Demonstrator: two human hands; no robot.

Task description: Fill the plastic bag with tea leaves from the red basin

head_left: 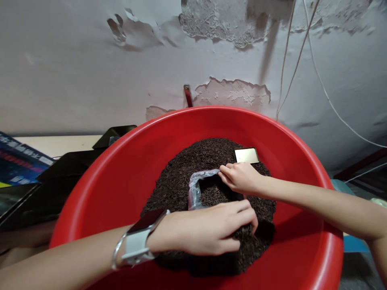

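Dark, loose dried tea leaves (193, 155) lie heaped in a large red plastic tub (121, 189). A clear plastic bag (196, 191) stands among them with its mouth up and leaves inside. My right hand (242, 177) pinches the far right rim of this bag. In front of the bag my left hand (208, 227), with a watch on the wrist, reaches down palm-first into the leaves. Its fingers and thumb curl around some of them; how much they hold is partly hidden. A gold-coloured flat rectangular piece (247, 155) rests on the leaves just beyond my right hand.
Behind the tub rises a wall (90, 72) with peeling paint. Thin white cords (286, 76) hang at the right. On the left are black plastic wrapping (72, 165) and a printed blue package (21, 163) on a pale surface (60, 143). The tub's raised rim (308, 153) surrounds both hands.
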